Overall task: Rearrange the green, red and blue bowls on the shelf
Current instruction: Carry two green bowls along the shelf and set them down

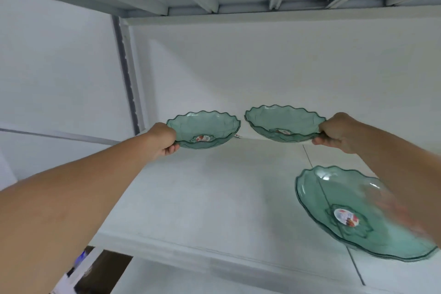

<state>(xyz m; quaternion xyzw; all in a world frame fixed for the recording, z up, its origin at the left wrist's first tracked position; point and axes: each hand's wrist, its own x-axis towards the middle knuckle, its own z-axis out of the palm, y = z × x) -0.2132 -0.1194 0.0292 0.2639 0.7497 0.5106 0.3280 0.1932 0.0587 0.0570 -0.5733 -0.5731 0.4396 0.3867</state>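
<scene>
Our left hand (164, 138) closes its fingers on the left green bowl (204, 130); our right hand (338, 132) grips the right green bowl (285, 123). A third green bowl (358, 212) lies near right on the shelf (214, 198).

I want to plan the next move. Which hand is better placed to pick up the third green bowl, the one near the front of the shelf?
Probably the right hand: the front translucent green scalloped bowl lies under the right forearm. Both hands are occupied, though.
</scene>
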